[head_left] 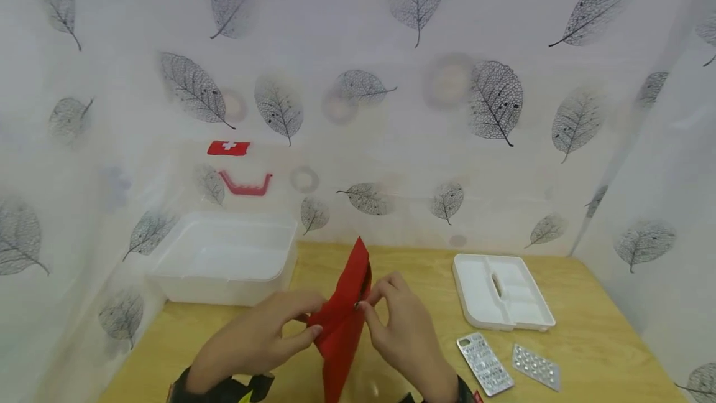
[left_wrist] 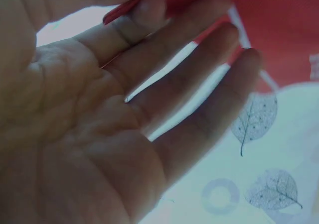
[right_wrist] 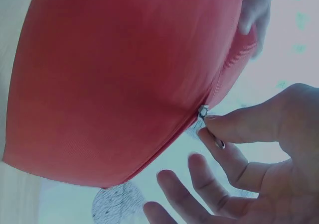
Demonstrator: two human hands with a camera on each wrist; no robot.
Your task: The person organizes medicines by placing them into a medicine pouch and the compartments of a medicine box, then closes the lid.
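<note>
Left fingers [head_left: 304,300] pinch the red pouch [head_left: 345,319] from one side, right fingers [right_wrist: 249,125] its zipper pull [right_wrist: 203,111] opposite.

White sheet [head_left: 403,148] behind the table, printed with dark skeleton leaves [head_left: 496,101] plus faint blurry rings [head_left: 304,179]. Same print on the right side [head_left: 660,185], past a vertical crease. Table [head_left: 604,341]: light yellowish wood grain. Lighting soft, pale glare upper right side.
</note>
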